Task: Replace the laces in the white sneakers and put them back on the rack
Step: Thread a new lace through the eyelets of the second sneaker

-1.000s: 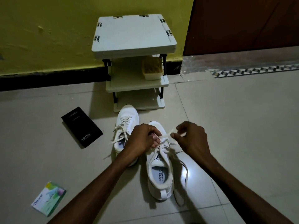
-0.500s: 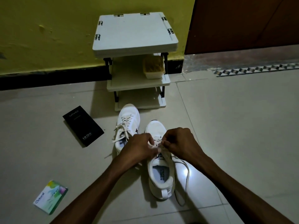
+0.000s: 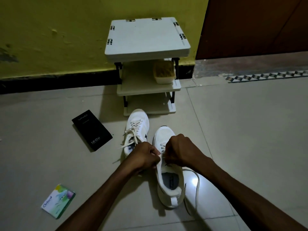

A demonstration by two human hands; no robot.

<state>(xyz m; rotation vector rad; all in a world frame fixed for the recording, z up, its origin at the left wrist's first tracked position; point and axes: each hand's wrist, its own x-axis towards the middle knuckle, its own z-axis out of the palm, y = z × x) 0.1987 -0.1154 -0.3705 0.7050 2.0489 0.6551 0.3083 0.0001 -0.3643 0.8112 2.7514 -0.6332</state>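
Two white sneakers stand on the floor in front of a small white rack (image 3: 147, 52). The far sneaker (image 3: 137, 129) on the left is laced, with loose lace ends trailing left. The near sneaker (image 3: 170, 184) points toward the rack. My left hand (image 3: 144, 157) and my right hand (image 3: 179, 150) meet over its tongue, each with fingers curled and pinching the white lace (image 3: 162, 147). A free length of lace (image 3: 197, 185) loops on the floor to the shoe's right. The eyelets under my hands are hidden.
A black phone box (image 3: 92, 130) lies on the tiles left of the shoes. A small green and white packet (image 3: 58, 200) lies at the lower left. A tub (image 3: 164, 72) sits on the rack's middle shelf. A yellow wall and a brown door stand behind.
My right hand, a second ago raised to the right with the lace pulled out, has come back down to the shoe's tongue beside my left hand. The shoes have stayed in place.
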